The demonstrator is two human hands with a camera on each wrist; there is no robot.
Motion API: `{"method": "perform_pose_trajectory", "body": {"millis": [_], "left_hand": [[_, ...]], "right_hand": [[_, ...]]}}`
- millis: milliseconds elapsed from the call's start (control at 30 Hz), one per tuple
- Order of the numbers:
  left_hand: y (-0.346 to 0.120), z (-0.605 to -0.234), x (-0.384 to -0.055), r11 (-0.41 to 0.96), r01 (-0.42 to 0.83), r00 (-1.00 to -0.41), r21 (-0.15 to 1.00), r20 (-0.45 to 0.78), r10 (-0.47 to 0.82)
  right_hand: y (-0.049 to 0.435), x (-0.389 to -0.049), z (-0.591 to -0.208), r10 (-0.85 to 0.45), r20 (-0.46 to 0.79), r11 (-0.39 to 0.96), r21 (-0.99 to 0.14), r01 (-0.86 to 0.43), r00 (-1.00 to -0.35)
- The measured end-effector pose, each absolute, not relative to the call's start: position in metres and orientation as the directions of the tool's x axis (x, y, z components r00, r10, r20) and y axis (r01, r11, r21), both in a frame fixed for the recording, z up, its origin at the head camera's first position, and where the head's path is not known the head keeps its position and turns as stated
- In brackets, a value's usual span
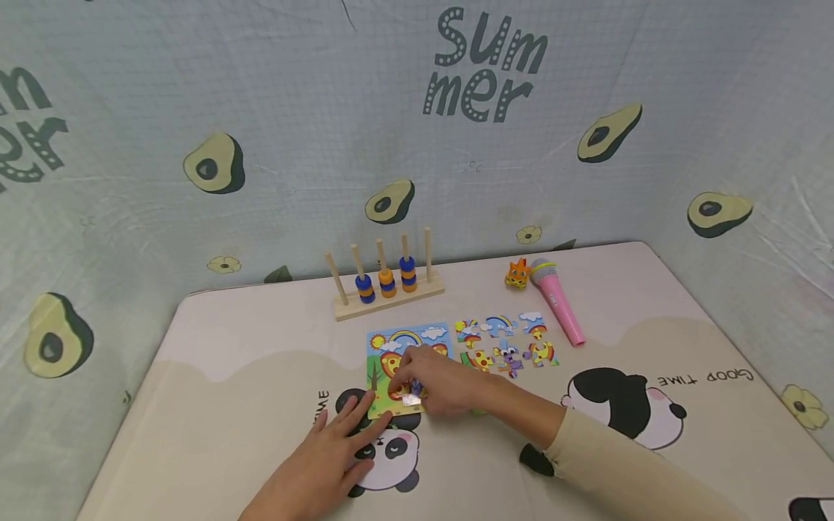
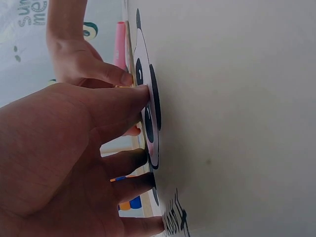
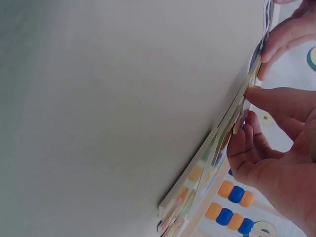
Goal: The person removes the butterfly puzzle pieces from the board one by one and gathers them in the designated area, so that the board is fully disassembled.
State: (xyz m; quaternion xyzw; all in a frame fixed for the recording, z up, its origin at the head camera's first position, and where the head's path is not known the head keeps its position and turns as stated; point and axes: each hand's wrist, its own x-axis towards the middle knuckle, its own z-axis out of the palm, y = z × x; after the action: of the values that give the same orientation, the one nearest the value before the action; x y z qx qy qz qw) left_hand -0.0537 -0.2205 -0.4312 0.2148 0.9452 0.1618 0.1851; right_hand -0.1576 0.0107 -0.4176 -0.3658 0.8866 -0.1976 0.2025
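A picture puzzle board (image 1: pixel 409 336) with a rainbow, a sun and a butterfly lies in the middle of the table. My left hand (image 1: pixel 322 459) rests flat, fingers spread, its fingertips touching the table and the board's lower left edge. Over the board's lower part, my right hand (image 1: pixel 439 380) pinches a puzzle piece (image 3: pixel 239 124), mostly hidden by the fingers. Just right of the board, several loose puzzle pieces (image 1: pixel 508 356) lie in rows; my right forearm covers the area below them. In the left wrist view, the left fingers (image 2: pixel 131 190) are extended against the tabletop.
A wooden peg stand (image 1: pixel 391 295) with blue and orange rings stands behind the board. Toward the back right are a small orange animal toy (image 1: pixel 517 273) and a pink toy microphone (image 1: pixel 559 300). The table cover (image 1: pixel 247 405) carries panda prints; a patterned curtain (image 1: pixel 293 108) hangs behind.
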Motion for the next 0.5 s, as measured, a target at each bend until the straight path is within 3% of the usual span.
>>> {"method": "perform_pose_trajectory", "body": {"millis": [500], "left_hand": [[-0.2180, -0.4310, -0.0523, 0.862, 0.328, -0.846, 0.386, -0.286, 0.450]], "right_hand": [[0.0102, -0.1590, -0.4168, -0.726, -0.240, 0.661, -0.504, -0.557, -0.645]]}}
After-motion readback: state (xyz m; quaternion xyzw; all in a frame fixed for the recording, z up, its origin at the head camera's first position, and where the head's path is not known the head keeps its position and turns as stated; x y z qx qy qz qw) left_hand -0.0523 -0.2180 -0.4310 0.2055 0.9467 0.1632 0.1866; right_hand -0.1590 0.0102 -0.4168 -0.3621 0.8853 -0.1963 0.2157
